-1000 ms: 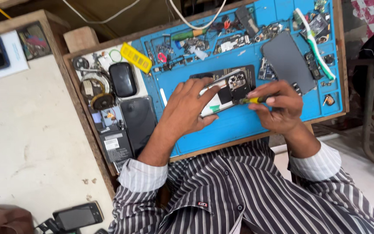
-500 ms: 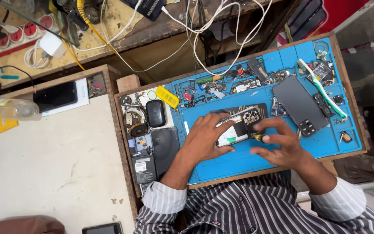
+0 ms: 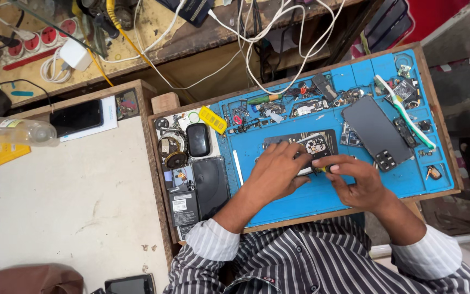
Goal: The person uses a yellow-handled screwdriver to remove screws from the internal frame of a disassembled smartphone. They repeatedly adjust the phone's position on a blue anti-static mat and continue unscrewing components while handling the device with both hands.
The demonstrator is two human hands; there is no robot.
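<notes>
Two hands on opened phone mid-mat | left hand presses flat, open | right hand pinches small tool | risk: tool slips, gouging exposed board; loose parts beyond scatter

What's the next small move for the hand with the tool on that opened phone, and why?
Probably keep the left hand pressing the opened phone flat on the blue mat and work the small yellow-handled tool in the right hand at the spot near the camera module. Both hands already meet there, and the tool tip looks close to the phone's exposed inside.
</notes>
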